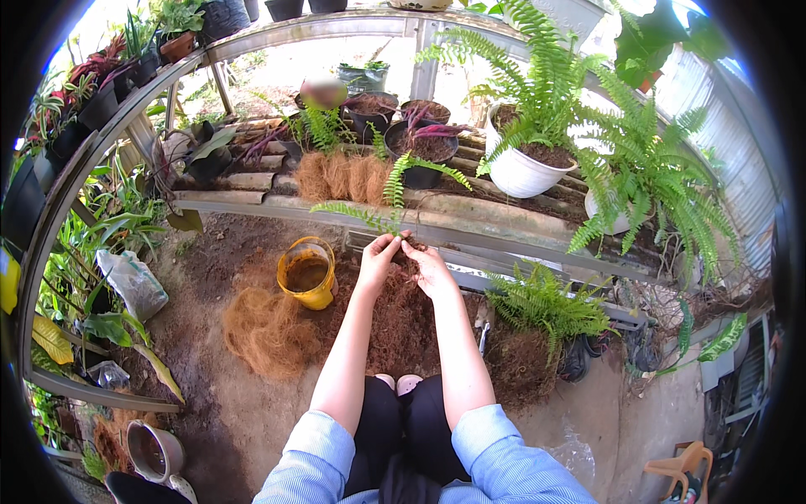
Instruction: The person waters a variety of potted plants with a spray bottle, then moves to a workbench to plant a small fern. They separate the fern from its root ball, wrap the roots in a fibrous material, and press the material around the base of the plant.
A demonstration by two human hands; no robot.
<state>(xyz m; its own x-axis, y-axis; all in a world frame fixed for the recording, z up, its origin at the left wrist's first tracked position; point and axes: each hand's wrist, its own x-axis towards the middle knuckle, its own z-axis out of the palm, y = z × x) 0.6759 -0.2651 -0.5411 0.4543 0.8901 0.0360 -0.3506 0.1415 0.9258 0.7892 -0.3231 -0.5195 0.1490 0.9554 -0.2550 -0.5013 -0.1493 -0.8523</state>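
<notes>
Both my hands meet in front of me, below the edge of the plant bench. My left hand pinches the base of a small fern, whose green fronds spread up and sideways. My right hand closes on the same fern at its roots, where a little brown matter shows between the fingers. Below my hands lies a heap of dark reddish-brown fibrous potting mix. Left of it stands a yellow bucket with brown contents, and in front of that a loose tan mass of coconut fibre.
The bench ahead carries bundles of coconut fibre, dark pots and a white pot with a large fern. Right of my arms sits a fern with a bare root ball. A metal plant rack curves along the left.
</notes>
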